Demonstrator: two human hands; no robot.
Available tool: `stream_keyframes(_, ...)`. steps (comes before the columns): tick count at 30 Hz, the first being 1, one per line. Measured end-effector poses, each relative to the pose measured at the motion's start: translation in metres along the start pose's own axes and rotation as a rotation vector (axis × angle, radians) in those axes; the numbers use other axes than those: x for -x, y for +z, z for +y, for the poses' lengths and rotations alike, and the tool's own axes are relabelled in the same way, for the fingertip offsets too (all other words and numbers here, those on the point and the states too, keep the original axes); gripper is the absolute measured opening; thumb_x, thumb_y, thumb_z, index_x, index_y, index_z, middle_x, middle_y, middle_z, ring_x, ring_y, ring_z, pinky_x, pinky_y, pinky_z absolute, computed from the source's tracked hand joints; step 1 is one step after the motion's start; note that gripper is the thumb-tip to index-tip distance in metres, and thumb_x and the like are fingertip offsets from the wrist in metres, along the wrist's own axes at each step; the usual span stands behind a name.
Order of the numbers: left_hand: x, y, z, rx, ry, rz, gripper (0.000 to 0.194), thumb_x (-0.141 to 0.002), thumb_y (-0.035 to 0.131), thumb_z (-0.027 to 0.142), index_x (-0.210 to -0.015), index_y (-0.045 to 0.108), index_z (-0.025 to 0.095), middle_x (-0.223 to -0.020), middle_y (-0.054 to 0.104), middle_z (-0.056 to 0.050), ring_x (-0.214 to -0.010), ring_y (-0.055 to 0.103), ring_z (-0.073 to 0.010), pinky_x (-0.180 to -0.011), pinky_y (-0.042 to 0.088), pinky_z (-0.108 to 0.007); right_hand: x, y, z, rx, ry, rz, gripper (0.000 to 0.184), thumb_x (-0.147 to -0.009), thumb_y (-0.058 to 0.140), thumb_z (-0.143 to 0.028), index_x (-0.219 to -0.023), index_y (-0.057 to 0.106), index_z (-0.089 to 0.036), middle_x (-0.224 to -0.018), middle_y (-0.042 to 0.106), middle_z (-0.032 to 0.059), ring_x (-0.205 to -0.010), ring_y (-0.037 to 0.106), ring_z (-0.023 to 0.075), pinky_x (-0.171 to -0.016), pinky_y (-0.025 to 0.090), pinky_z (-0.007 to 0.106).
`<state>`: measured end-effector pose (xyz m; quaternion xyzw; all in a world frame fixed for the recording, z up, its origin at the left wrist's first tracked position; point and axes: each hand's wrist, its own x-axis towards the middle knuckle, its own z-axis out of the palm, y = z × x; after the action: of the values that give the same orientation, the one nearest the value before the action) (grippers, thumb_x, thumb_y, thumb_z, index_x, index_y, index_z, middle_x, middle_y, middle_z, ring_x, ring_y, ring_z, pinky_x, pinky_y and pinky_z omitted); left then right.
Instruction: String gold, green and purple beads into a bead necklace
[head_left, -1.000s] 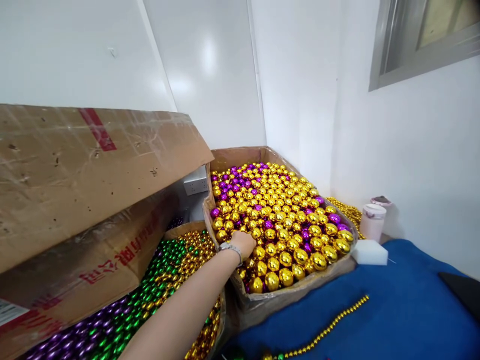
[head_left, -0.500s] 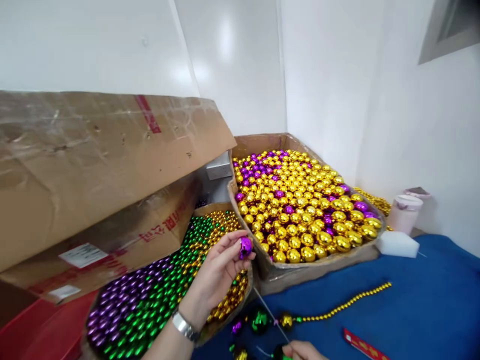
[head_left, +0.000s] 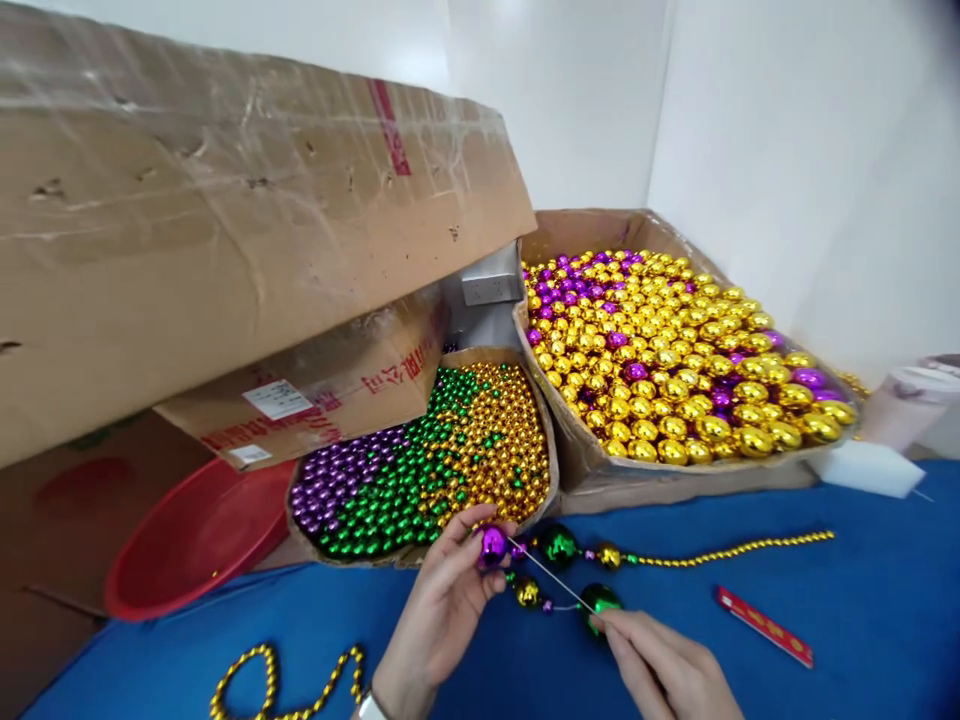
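My left hand (head_left: 442, 610) pinches a shiny purple ball (head_left: 493, 545) just in front of the small-bead box. A thin needle or wire (head_left: 546, 579) runs from that ball down to my right hand (head_left: 664, 668), whose fingers are pinched on its lower end beside a green ball (head_left: 598, 599). A part-strung strand lies on the blue cloth (head_left: 862, 630): a green ball (head_left: 559, 544), a gold ball (head_left: 609, 556), then a line of small gold beads (head_left: 739, 548) running right.
A cardboard box of large gold and purple balls (head_left: 667, 350) stands at the back right; a smaller box of purple, green and gold beads (head_left: 420, 455) sits left of it under an open cardboard flap (head_left: 225, 220). Also present: a red basin (head_left: 187, 540), a white sponge (head_left: 866, 468), a pink cup (head_left: 911, 400), a red strip (head_left: 765, 626), a gold strand (head_left: 285, 685).
My left hand came out of the big ball box holding a purple ball and brought it down to the cloth. My right hand has come into view holding the needle. The view tilted down and left.
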<state>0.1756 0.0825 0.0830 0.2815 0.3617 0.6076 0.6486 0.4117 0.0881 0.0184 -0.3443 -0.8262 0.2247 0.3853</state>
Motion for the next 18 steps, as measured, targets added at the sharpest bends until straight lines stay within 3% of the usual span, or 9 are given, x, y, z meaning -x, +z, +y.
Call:
stream_keyframes(4, 0.010, -0.007, 0.001, -0.037, 0.015, -0.021, 0.021, -0.086, 0.052, 0.017, -0.105, 0.061, 0.016, -0.105, 0.062, -0.012, -0.080, 0.055, -0.0144, -0.063, 0.042, -0.024, 0.006, 0.006, -0.002, 0.015, -0.019, -0.038, 0.022, -0.091, 0.046, -0.019, -0.109, 0.058, -0.022, -0.094, 0.070, 0.0066, -0.085, 0.069, 0.0177, -0.074, 0.055, 0.021)
stream_keyframes(12, 0.020, -0.011, 0.005, -0.185, 0.035, -0.031, 0.029, -0.086, 0.054, 0.022, -0.113, 0.062, 0.015, -0.108, 0.062, -0.013, -0.086, 0.053, -0.0170, -0.062, 0.042, -0.024, 0.015, 0.008, 0.000, 0.170, -0.076, -0.100, 0.025, -0.090, 0.043, -0.016, -0.108, 0.059, -0.021, -0.084, 0.068, 0.0066, -0.074, 0.068, 0.0182, -0.065, 0.055, 0.025)
stream_keyframes(18, 0.028, 0.001, -0.004, -0.402, 0.047, -0.038, 0.042, -0.078, 0.067, 0.022, -0.118, 0.055, 0.022, -0.110, 0.062, -0.010, -0.094, 0.055, -0.0202, -0.080, 0.047, -0.032, 0.016, 0.008, -0.003, 0.335, -0.139, -0.069, 0.028, -0.088, 0.042, -0.013, -0.109, 0.061, -0.019, -0.074, 0.066, 0.0071, -0.066, 0.066, 0.0193, -0.061, 0.054, 0.027)
